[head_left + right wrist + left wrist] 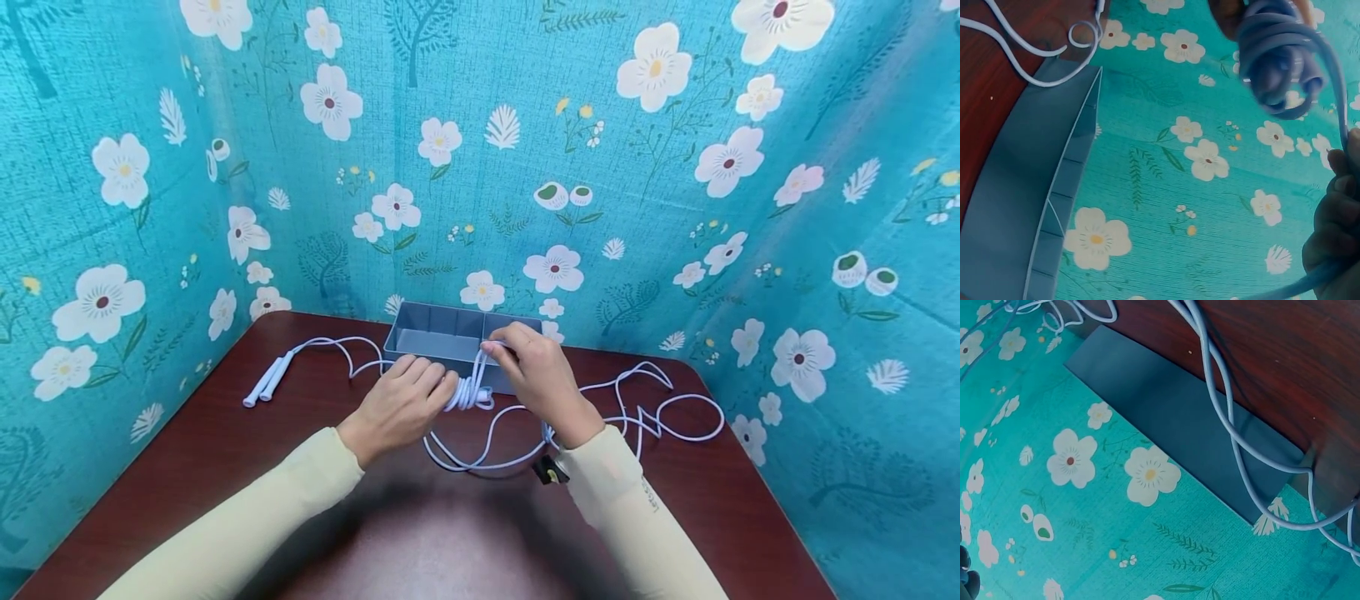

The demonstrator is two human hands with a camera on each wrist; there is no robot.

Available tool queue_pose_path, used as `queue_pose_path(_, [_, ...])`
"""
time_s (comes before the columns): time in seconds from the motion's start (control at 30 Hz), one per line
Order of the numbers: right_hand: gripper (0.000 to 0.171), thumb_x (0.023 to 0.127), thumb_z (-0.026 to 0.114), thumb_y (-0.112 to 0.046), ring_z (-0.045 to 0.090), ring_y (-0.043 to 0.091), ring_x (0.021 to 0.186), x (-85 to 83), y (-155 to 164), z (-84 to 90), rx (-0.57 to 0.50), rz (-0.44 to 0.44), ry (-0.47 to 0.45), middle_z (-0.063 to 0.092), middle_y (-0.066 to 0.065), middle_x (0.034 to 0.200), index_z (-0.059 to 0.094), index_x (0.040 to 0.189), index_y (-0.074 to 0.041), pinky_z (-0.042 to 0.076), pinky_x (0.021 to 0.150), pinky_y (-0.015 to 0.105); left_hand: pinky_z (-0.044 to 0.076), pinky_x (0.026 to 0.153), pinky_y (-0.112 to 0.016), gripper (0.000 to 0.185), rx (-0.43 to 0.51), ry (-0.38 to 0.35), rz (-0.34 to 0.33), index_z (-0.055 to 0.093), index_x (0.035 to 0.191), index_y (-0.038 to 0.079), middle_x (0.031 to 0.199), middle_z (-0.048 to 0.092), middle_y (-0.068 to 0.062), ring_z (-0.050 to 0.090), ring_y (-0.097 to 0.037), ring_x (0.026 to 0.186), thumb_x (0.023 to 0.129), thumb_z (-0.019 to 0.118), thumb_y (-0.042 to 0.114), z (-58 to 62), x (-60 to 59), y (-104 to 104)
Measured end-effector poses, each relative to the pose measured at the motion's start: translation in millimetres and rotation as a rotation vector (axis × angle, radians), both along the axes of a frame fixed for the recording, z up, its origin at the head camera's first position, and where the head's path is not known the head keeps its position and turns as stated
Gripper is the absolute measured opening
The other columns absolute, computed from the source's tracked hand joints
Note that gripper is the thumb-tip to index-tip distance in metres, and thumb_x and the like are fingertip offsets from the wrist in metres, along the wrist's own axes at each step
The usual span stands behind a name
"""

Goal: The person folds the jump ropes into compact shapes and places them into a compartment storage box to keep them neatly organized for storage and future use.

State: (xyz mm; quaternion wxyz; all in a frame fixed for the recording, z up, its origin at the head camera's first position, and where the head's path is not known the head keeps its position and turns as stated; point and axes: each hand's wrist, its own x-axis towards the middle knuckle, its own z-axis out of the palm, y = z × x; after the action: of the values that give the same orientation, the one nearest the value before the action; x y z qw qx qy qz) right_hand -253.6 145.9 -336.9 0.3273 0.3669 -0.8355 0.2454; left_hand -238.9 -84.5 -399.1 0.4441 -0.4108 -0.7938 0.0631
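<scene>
- Fingers of the left hand (pixel 401 404) curled tight on a coiled bundle of the white rope (pixel 468 392), just in front of the grey tray (pixel 435 333).
- Right hand (pixel 536 375) pinches a strand above the bundle, at the tray's near wall.
- Loose rope trails right of the tray; handles (pixel 266 379) lie to its left, on the table (pixel 225 450).
- Judgement: keep wraps snug, side by side; feed slack evenly so loops don't snag.

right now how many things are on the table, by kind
skipping rope, white, with both handles lying side by side at the left: 1
grey divided tray: 1
small black item under the right sleeve, too small to identify: 1
total: 3
The left hand grips the coiled bundle; the right hand pinches a strand.
</scene>
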Motion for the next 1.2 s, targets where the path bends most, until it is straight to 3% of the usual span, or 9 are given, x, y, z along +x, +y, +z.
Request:
queue_pose_path(0.23, [0.018,0.096,0.063,-0.026,0.049,0.009,0.066,-9.3,-4,-12.1,-0.123,-0.021,-0.102,0.057,-0.004,0.078,0.071,0.095,-0.009,0.045,0.057,0.027,0.045,0.075,-0.038,0.027,0.017,0.046,0.012,0.058,0.111,0.004,0.091,0.056,-0.011,0.053,-0.027,0.081,0.099,0.037,0.016,5.7,3.2,-2])
queue_pose_path(0.47, [0.027,0.096,0.06,-0.036,0.054,0.01,0.074,-19.5,-7,-30.5,-0.277,0.024,-0.356,0.063,-0.009,0.083,0.075,0.097,-0.013,0.046,0.063,0.031,0.045,0.074,-0.039,0.025,0.033,0.1,0.011,0.058,0.109,0.002,0.09,0.056,-0.011,0.054,-0.027,0.08,0.099,0.037,0.012,8.5,2.3,-2])
queue_pose_path(0.73, [0.026,0.095,0.062,-0.034,0.058,0.016,0.082,-23.0,-16,-43.7,-0.43,0.114,-0.63,0.069,-0.002,0.092,0.076,0.103,-0.014,0.048,0.07,0.03,0.043,0.069,-0.041,0.023,0.104,0.157,0.012,0.057,0.111,-0.001,0.091,0.056,-0.014,0.054,-0.03,0.077,0.096,0.043,0.01,9.1,-1.4,-1])
queue_pose_path(0.83, [0.027,0.097,0.06,-0.029,0.057,0.016,0.078,-19.6,-21,-44.9,-0.482,0.141,-0.721,0.067,0.001,0.085,0.074,0.104,-0.007,0.048,0.068,0.029,0.043,0.068,-0.041,0.023,0.126,0.158,0.029,0.057,0.111,-0.002,0.091,0.056,-0.015,0.053,-0.03,0.076,0.096,0.044,0.01,10.3,-2.8,-1])
queue_pose_path(0.93, [0.025,0.099,0.057,-0.023,0.048,0.015,0.061,-17.6,-24,-48.6,-0.537,0.183,-0.807,0.054,0.002,0.066,0.072,0.104,-0.004,0.043,0.056,0.027,0.043,0.067,-0.041,0.024,0.144,0.156,0.053,0.057,0.111,-0.002,0.09,0.057,-0.016,0.053,-0.03,0.076,0.096,0.044,0.01,11.7,-5.4,-2])
queue_pose_path(1.07, [0.024,0.101,0.052,-0.015,0.038,0.016,0.049,-19.3,-25,-57.9,-0.564,0.251,-0.847,0.043,0.003,0.056,0.065,0.093,0.003,0.035,0.047,0.026,0.043,0.065,-0.041,0.023,0.153,0.152,0.093,0.057,0.109,-0.002,0.088,0.057,-0.016,0.053,-0.03,0.074,0.096,0.043,0.011,12.7,-8.4,-3])
queue_pose_path(1.2, [0.031,0.102,0.051,-0.017,0.039,0.017,0.046,-17.8,-25,-61.2,-0.486,0.226,-0.801,0.044,0.005,0.055,0.059,0.078,0.002,0.034,0.045,0.027,0.041,0.064,-0.041,0.022,0.165,0.144,0.105,0.057,0.107,-0.003,0.086,0.056,-0.016,0.053,-0.03,0.074,0.095,0.043,0.01,14.2,-10.9,-5])
